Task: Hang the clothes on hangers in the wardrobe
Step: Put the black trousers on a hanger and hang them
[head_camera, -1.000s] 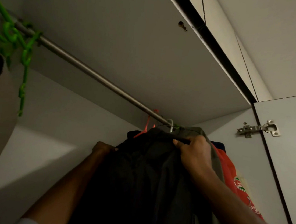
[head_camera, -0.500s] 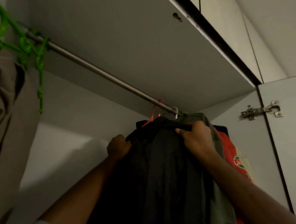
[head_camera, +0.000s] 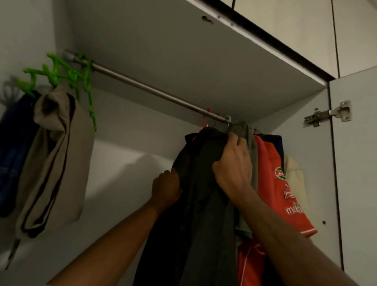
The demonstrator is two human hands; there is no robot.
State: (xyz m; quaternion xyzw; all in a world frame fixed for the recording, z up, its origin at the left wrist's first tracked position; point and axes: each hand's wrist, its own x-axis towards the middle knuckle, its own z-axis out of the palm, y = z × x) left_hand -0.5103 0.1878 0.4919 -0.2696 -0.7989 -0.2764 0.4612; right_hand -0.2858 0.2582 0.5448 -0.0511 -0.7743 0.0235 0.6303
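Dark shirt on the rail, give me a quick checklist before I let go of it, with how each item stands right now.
1. Right hand grips the dark shirt at its top: ok.
2. Left hand holds the shirt's left edge: ok.
3. Shirt's hanger hooked over the rail: cannot tell, the hook is hidden behind fabric and hand.
4. Shirt hanging straight: not ok, it is bunched under the right hand.
5. Free rail to its left: ok, bare up to the green hangers.
6. Red shirt beside it on the right, still hung: ok.
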